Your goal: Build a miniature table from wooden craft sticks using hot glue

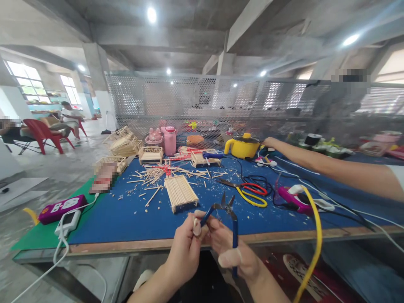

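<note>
At the table's front edge, my right hand point(236, 250) holds blue-handled pliers point(227, 207) with the jaws spread and pointing up and away. My left hand point(187, 242) is closed beside it, touching the fingers of my right hand near one plier handle; whatever it pinches is too small to make out. Just beyond the hands stands a small platform of wooden sticks point(181, 191). Loose sticks and cut bits point(153, 196) lie scattered behind and left of it. Scissors with red and yellow handles point(251, 194) lie to the right of the platform.
A blue glue gun point(213, 155) lies across another stick piece. Further back are a pink flask point(169, 141) and a yellow pot point(244, 146), with another person's arm point(315, 164) reaching in from the right. Cables and a purple power strip point(293, 201) lie right; a phone point(104, 179) lies left.
</note>
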### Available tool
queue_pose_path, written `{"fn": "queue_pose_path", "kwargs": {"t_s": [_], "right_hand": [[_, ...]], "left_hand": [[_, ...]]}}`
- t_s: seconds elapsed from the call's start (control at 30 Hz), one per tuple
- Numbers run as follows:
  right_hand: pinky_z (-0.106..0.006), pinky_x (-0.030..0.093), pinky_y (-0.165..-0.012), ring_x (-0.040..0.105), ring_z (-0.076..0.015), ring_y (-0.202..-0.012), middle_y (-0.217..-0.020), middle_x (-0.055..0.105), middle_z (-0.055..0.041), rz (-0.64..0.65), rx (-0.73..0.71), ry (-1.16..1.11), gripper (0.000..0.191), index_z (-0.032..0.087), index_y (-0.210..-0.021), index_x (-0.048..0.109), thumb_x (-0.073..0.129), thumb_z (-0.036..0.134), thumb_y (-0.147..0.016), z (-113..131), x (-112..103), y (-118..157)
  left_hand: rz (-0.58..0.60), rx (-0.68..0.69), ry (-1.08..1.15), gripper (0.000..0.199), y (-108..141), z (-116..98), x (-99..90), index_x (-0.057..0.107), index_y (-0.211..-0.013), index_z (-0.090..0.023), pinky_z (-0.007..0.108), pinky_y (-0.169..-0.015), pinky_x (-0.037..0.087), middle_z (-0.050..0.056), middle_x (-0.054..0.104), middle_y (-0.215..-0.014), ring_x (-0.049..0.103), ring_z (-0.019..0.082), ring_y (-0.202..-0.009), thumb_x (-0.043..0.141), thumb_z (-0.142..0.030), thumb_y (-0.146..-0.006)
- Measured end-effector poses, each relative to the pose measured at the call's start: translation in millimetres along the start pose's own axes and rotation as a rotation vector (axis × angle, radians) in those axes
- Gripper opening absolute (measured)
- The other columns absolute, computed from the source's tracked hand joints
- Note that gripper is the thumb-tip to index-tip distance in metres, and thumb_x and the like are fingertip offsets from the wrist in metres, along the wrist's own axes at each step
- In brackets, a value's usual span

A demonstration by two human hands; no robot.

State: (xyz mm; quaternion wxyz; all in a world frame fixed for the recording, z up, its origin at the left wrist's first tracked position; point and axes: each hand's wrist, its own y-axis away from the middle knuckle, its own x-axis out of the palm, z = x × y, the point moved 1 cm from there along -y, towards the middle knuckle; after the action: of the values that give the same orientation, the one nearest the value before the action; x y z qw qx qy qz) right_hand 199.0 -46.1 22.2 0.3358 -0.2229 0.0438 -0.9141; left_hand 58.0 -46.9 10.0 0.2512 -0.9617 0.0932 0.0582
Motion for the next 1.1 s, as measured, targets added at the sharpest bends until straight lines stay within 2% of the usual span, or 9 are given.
{"fn": "queue_pose_path", "kwargs": {"t_s": [0.1,0.17,0.27,0.43,0.53,0.67,0.77,0.93,1.1], "right_hand": [[-0.042,0.032,-0.106,0.048,-0.0241,-0.122,-0.125,0.058,-0.0045,-0.061,-0.063,0.030,0.070,0.027,-0.120,0.054,0.057,0.010,-0.052,-4,2,-2],[-0.042,0.033,-0.106,0.049,-0.0225,-0.121,-0.122,0.059,-0.0042,-0.194,-0.123,0.121,0.066,0.028,-0.119,0.052,0.053,0.008,-0.056,1,-1,-2],[-0.044,0.039,-0.101,0.055,-0.0231,-0.114,-0.109,0.062,-0.0046,-0.370,-0.187,0.275,0.056,0.027,-0.116,0.049,0.052,0.013,-0.062,21,-16,0],[-0.043,0.044,-0.095,0.061,-0.0219,-0.099,-0.101,0.062,-0.0052,-0.520,0.035,0.903,0.061,0.024,-0.123,0.043,0.051,0.015,-0.063,47,-38,3],[-0.043,0.039,-0.102,0.056,-0.0222,-0.111,-0.118,0.060,-0.0069,-0.488,0.101,1.237,0.065,0.023,-0.127,0.044,0.047,0.012,-0.063,47,-35,-1],[-0.042,0.035,-0.107,0.048,-0.0231,-0.122,-0.131,0.053,-0.0089,-0.418,0.119,1.442,0.065,0.020,-0.130,0.046,0.046,0.011,-0.065,39,-27,-5],[-0.043,0.038,-0.103,0.050,-0.0245,-0.118,-0.128,0.055,-0.0105,-0.413,0.131,1.520,0.065,0.019,-0.131,0.045,0.048,0.012,-0.066,33,-26,-6],[-0.042,0.040,-0.100,0.051,-0.0251,-0.114,-0.122,0.056,-0.0109,-0.381,0.101,1.587,0.065,0.018,-0.131,0.045,0.049,0.010,-0.067,29,-22,-9],[-0.044,0.040,-0.097,0.051,-0.0255,-0.109,-0.118,0.056,-0.0100,-0.382,0.090,1.605,0.068,0.019,-0.132,0.044,0.050,0.008,-0.065,29,-17,-10]], "left_hand": [[0.051,-0.033,0.048,0.019,-2,-8,1.5,0.049,-0.082,-0.018,0.025,-0.075,0.040,0.003,0.056,-0.084,0.049,0.014,-0.079,0.042,-0.032,-0.092],[-0.002,-0.100,0.067,0.021,-8,-10,-2.6,0.052,-0.086,-0.017,0.025,-0.074,0.041,0.003,0.057,-0.085,0.049,0.014,-0.080,0.046,-0.037,-0.091],[-0.095,-0.203,0.121,0.036,-22,-4,-11.8,0.055,-0.086,-0.017,0.023,-0.064,0.039,0.002,0.055,-0.077,0.048,0.012,-0.069,0.036,-0.046,-0.093],[-0.036,-0.262,0.201,0.042,-33,17,-16.8,0.046,-0.068,-0.018,0.021,-0.047,0.027,-0.006,0.037,-0.057,0.030,0.008,-0.049,0.038,-0.052,-0.090],[-0.036,-0.266,0.185,0.040,-32,25,-15.8,0.055,-0.077,-0.017,0.021,-0.048,0.028,-0.006,0.037,-0.056,0.030,0.008,-0.049,0.043,-0.053,-0.088],[-0.098,-0.246,0.166,0.037,-30,26,-17.4,0.062,-0.086,-0.016,0.021,-0.051,0.033,-0.003,0.046,-0.060,0.038,0.009,-0.053,0.047,-0.050,-0.087],[-0.096,-0.205,0.124,0.034,-30,22,-19.6,0.064,-0.090,-0.016,0.021,-0.056,0.036,-0.001,0.050,-0.065,0.043,0.010,-0.059,0.046,-0.046,-0.089],[-0.001,-0.177,0.084,0.035,-29,18,-20.6,0.055,-0.071,-0.017,0.021,-0.060,0.036,-0.001,0.051,-0.066,0.043,0.010,-0.061,0.042,-0.042,-0.092],[-0.022,-0.142,0.071,0.031,-28,17,-22.2,0.059,-0.075,-0.016,0.022,-0.065,0.038,0.000,0.056,-0.069,0.049,0.011,-0.066,0.046,-0.039,-0.091]]}}
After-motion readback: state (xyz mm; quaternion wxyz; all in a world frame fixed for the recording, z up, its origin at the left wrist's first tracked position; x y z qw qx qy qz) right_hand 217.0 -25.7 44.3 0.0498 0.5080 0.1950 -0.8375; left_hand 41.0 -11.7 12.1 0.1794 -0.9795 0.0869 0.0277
